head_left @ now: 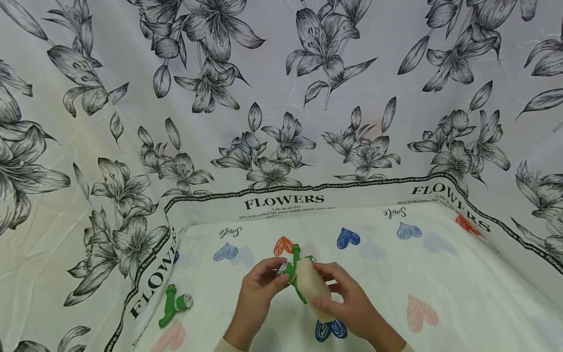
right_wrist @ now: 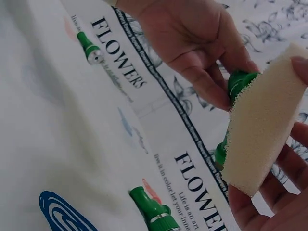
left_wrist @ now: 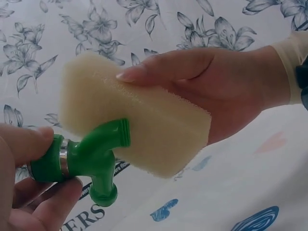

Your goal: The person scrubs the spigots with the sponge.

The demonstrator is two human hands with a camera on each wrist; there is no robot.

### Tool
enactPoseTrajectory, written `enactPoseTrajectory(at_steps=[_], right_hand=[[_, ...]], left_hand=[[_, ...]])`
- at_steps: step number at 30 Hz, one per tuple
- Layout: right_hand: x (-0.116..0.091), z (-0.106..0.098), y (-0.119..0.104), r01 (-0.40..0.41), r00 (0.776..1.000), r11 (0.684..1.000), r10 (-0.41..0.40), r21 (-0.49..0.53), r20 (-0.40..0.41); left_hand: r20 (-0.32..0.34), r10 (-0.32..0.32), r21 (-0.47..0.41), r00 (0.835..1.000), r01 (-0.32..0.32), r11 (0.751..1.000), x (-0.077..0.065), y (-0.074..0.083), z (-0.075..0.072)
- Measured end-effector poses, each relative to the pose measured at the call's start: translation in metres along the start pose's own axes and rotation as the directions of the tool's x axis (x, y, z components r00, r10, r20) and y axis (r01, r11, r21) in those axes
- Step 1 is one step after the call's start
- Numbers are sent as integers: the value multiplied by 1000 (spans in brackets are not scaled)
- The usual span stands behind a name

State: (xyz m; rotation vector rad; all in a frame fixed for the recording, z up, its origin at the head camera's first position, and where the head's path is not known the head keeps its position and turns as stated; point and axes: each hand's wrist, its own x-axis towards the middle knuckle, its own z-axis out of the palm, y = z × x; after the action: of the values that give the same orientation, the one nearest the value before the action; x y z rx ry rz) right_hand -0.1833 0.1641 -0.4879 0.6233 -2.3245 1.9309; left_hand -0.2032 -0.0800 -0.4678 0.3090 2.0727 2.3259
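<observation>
Above the blue heart print [head_left: 331, 329], left hand [head_left: 259, 288] pinches the green tap [head_left: 293, 274]; right hand [head_left: 352, 305] clasps the sponge [head_left: 313, 288], which should stay pressed flat against the spout.

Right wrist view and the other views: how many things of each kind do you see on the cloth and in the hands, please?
Green plastic taps: 3 (one in the left hand, two lying on the white heart-printed cloth)
Beige foam sponge block: 1 (in the right hand)
Total: 4
</observation>
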Motion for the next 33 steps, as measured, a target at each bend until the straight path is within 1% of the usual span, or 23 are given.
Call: enactPoseTrajectory(at_steps=[2, 5, 8, 9, 12, 16, 18, 22, 25, 28, 30, 33], right_hand=[[0, -1, -1, -3, 999, 1000, 2, -5, -45], [1, -2, -2, 1, 993, 1000, 0, 9, -117], [1, -4, 0, 27, 988, 999, -23, 23, -152], [1, -4, 0, 31, 987, 999, -26, 29, -156], [1, -1, 1, 41, 988, 999, -36, 35, -151], [1, 4, -1, 3, 988, 998, 5, 57, -153], [1, 7, -4, -22, 987, 997, 33, 70, -160], [1, 10, -8, -49, 984, 995, 63, 90, -168], [1, 9, -9, -31, 986, 995, 46, 98, -158], [2, 7, -8, 14, 988, 996, -1, 85, -156], [3, 6, -5, 42, 985, 998, -33, 51, -168], [5, 4, -1, 55, 978, 998, -57, -17, -199]], left_hand=[[5, -5, -20, 1000, 5, 1000, 0, -1, -2], [30, 2, -41, 1000, -1, 999, 0, -3, -5], [41, 12, -58, 999, -10, 998, -2, -5, -6], [39, 13, -72, 999, -10, 997, -2, -6, -7], [6, 0, -102, 1000, 1, 995, -3, -8, -7], [-39, -14, -83, 999, 11, 996, -4, -9, -7], [-46, -19, -75, 999, 16, 997, -5, -8, -6], [-36, -42, -107, 998, 37, 994, -7, -6, -4], [-17, -59, -119, 998, 57, 991, -8, -5, -4], [5, -63, -116, 998, 64, 991, -9, -6, -5], [19, -49, -111, 999, 51, 993, -10, -6, -5], [35, -18, -96, 999, 22, 995, -10, -6, -6]])
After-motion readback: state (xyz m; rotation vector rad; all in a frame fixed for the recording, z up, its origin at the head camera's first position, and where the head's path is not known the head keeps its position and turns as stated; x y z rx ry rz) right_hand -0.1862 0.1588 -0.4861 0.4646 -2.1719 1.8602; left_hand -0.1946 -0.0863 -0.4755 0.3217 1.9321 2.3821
